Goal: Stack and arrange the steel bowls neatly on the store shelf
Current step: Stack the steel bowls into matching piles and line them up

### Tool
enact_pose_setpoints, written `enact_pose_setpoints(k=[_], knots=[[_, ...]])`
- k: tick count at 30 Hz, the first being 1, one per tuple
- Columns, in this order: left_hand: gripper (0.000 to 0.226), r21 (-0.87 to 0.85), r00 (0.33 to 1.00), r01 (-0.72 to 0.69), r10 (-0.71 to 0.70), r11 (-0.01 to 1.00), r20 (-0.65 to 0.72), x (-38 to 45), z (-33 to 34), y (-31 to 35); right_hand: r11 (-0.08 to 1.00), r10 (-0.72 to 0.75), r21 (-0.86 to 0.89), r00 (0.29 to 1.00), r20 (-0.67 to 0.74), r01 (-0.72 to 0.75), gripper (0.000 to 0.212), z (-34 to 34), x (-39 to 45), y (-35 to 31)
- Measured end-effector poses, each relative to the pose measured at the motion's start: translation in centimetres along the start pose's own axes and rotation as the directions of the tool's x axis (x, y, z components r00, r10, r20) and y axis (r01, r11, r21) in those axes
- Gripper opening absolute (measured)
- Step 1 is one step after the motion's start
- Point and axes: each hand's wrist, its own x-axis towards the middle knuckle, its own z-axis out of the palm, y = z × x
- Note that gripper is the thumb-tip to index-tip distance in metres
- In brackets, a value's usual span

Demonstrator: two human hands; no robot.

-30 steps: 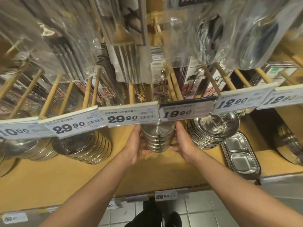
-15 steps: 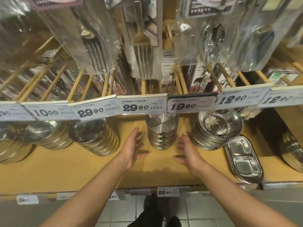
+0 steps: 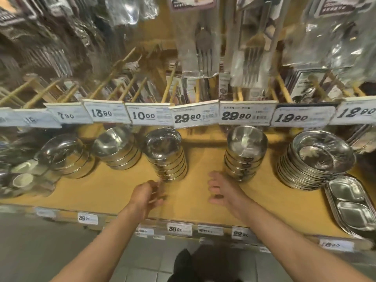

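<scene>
Several stacks of steel bowls stand in a row on the wooden shelf (image 3: 114,192). One bowl stack (image 3: 245,152) stands right of centre, another bowl stack (image 3: 165,154) left of centre. My left hand (image 3: 147,195) hovers just below the left-of-centre stack, fingers loose, holding nothing. My right hand (image 3: 220,190) is spread over the shelf, just left of the right-of-centre stack's base and apart from it. Both hands are blurred by motion.
Further left sit two wider bowl stacks (image 3: 117,151) (image 3: 67,157). A stack of shallow plates (image 3: 315,161) and a divided steel tray (image 3: 352,204) lie at the right. Price tags (image 3: 195,117) and hanging packaged cutlery (image 3: 203,47) overhang the shelf.
Both hands let go of the right-of-centre bowl stack, drew back and shifted left towards the neighbouring stack. The view has swung left, showing more stacks.
</scene>
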Motion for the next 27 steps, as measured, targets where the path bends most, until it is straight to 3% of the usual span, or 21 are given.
enact_pose_setpoints(k=[2, 4, 8, 11, 18, 27], knots=[[0.021, -0.047, 0.998, -0.041, 0.038, 0.998, -0.049, 1.6, -1.6, 0.8, 0.999, -0.024, 0.025, 0.999, -0.033, 0.025, 0.045, 2.1, 0.9, -0.5], [0.025, -0.091, 0.997, -0.081, 0.081, 0.993, -0.007, 3.4, -2.5, 1.8, 0.997, -0.053, 0.050, 0.997, -0.050, 0.056, 0.048, 4.4, 2.1, -0.9], [0.050, -0.048, 0.968, -0.119, 0.127, 0.992, 0.217, 6.3, -2.5, 4.1, 0.992, -0.087, 0.081, 0.994, -0.062, 0.092, 0.058, 8.6, 4.5, -1.4], [0.058, -0.019, 0.928, -0.146, 0.143, 0.989, 0.345, 7.2, -2.0, 4.8, 0.983, -0.103, 0.146, 0.991, -0.084, 0.114, 0.050, 11.0, 5.8, -1.5], [0.040, -0.029, 0.884, -0.115, 0.116, 0.993, 0.453, 8.2, -1.0, 5.1, 0.960, -0.202, 0.168, 0.971, -0.130, 0.223, 0.026, 10.9, 6.4, -1.7], [0.035, -0.028, 0.868, -0.084, 0.087, 0.996, 0.489, 7.4, 1.3, 4.4, 0.959, -0.202, 0.161, 0.962, -0.184, 0.232, 0.032, 8.4, 6.1, -1.7]])
